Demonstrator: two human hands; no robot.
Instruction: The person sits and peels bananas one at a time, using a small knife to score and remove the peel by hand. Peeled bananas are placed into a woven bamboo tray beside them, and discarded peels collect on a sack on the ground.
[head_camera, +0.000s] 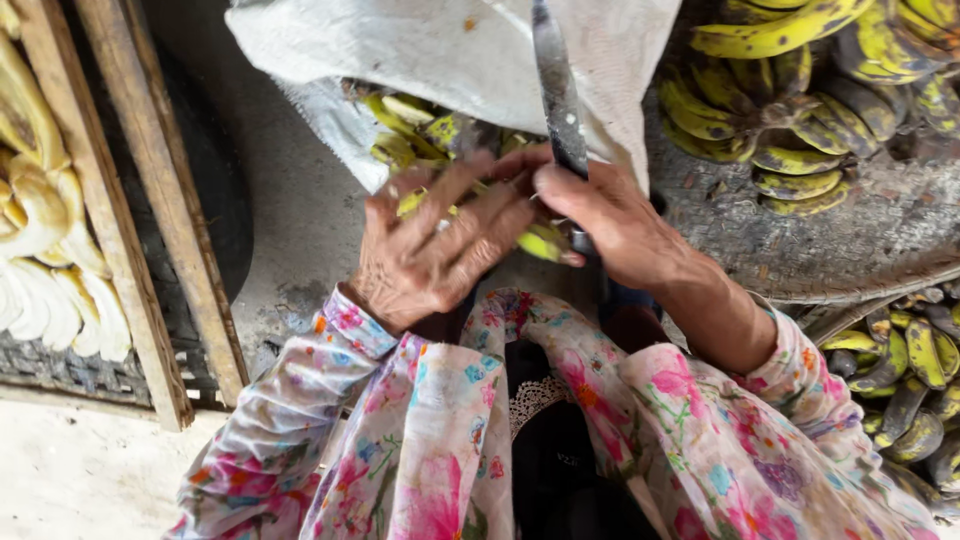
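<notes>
Left hand wrapped around a small yellow-green banana, fingers curled over it, only the tip end and a sliver near the knuckles visible. Banana held mid-frame, above the lap, just in front of the sack opening. Right hand clenched on the handle of a knife, thumb pressed near the blade base; handle itself hidden inside the fist. Blade dark, worn, pointing up and away toward the top edge, crossing over the white woven sack. Hands touching each other at the fingertips around the banana.

Inside the sack mouth, more small green-yellow bananas, partly hidden behind the left fingers. Flat woven basket on the right, with bunches of spotted yellow-green bananas piled on it. Further loose bananas, darker and blotched, at lower right beside the basket rim. On the left, wooden slats over a dark mesh rack, with pale peeled banana slices laid flat on it. Floral-print sleeves filling the bottom. Bare concrete floor between rack and sack.
</notes>
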